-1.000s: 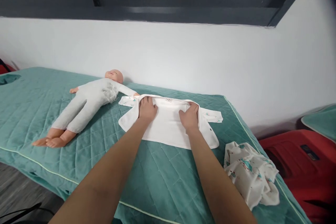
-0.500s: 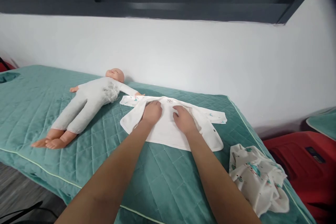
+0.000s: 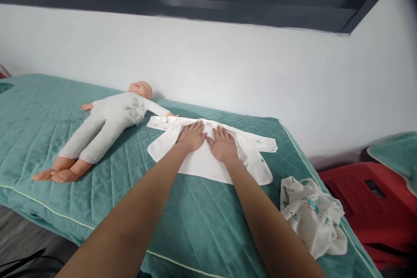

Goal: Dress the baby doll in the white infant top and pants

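A small white garment (image 3: 202,163) lies spread open on the green quilted bed, inside facing up, its printed sleeves stretched to both sides. My left hand (image 3: 193,136) rests flat on its upper middle, left of the neck label. Just right of the label, my right hand (image 3: 223,143) also lies flat on the fabric, fingers extended. The two thumbs are nearly touching. A doll (image 3: 112,117) in a pale bodysuit lies on its back at the left, one hand beside the garment's left sleeve.
A crumpled white printed cloth (image 3: 311,215) lies on the bed (image 3: 195,226) near its right edge. Beyond that edge is a red plastic object (image 3: 368,208) with green fabric (image 3: 397,156) behind it. A white wall (image 3: 202,61) borders the bed's far side.
Both hands have flattened, their fingers stretching out on the garment, and my thumbs have come closer together. The camera view has shifted slightly.
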### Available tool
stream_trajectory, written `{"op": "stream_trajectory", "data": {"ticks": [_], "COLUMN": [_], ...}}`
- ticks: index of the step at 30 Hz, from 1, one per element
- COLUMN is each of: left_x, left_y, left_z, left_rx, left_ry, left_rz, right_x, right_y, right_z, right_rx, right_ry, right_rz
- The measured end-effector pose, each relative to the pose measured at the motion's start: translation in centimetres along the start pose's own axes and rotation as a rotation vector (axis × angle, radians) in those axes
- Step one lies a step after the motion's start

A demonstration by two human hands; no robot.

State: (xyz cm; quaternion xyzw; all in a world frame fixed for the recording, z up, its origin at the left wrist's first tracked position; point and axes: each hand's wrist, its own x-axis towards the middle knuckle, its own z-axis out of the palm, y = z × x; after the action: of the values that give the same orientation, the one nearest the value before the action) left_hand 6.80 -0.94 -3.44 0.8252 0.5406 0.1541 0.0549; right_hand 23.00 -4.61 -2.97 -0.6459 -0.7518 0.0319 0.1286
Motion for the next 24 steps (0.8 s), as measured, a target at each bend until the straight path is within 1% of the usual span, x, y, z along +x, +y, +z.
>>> {"op": "stream_trajectory", "data": {"ticks": [4, 9, 14, 16, 18, 20, 21, 23, 24], "left_x": [-0.4, -2.2, -4.1, -5.1, -6.5, -8.2, -9.1, -10.6, -11.2], "left_y": [0.6, 1.3, 2.0, 2.3, 2.3, 1.7, 1.1, -1.2, -2.9], "left_z": [-0.3, -1.1, -1.8, -2.2, -3.0, -4.4, -5.3, -7.8, -9.2], "left_rx": [-0.006, 0.000, 0.016, 0.016, 0.008, -0.016, -0.031, -0.057, -0.060], "left_ry": [-0.022, -0.023, -0.026, -0.026, -0.032, -0.008, 0.025, 0.136, 0.200], "left_rz": [-0.046, -0.092, -0.097, -0.085, -0.044, 0.055, 0.115, 0.195, 0.192], "right_x": [0.1, -0.5, -2.3, -3.3, -4.1, -4.4, -4.2, -3.1, -2.2], "right_y": [-0.4, -0.9, -1.4, -1.7, -2.2, -3.4, -4.2, -6.5, -7.9], "right_z": [0.1, -0.4, -1.1, -1.4, -1.8, -2.3, -2.6, -3.1, -3.3], "right_rx": [-0.012, -0.032, -0.063, -0.071, -0.081, -0.086, -0.080, -0.046, -0.015], "right_ry": [0.000, 0.003, -0.031, -0.055, -0.055, -0.010, 0.027, 0.106, 0.139], "right_rz": [0.055, 0.066, 0.073, 0.045, -0.005, -0.082, -0.130, -0.238, -0.287]}}
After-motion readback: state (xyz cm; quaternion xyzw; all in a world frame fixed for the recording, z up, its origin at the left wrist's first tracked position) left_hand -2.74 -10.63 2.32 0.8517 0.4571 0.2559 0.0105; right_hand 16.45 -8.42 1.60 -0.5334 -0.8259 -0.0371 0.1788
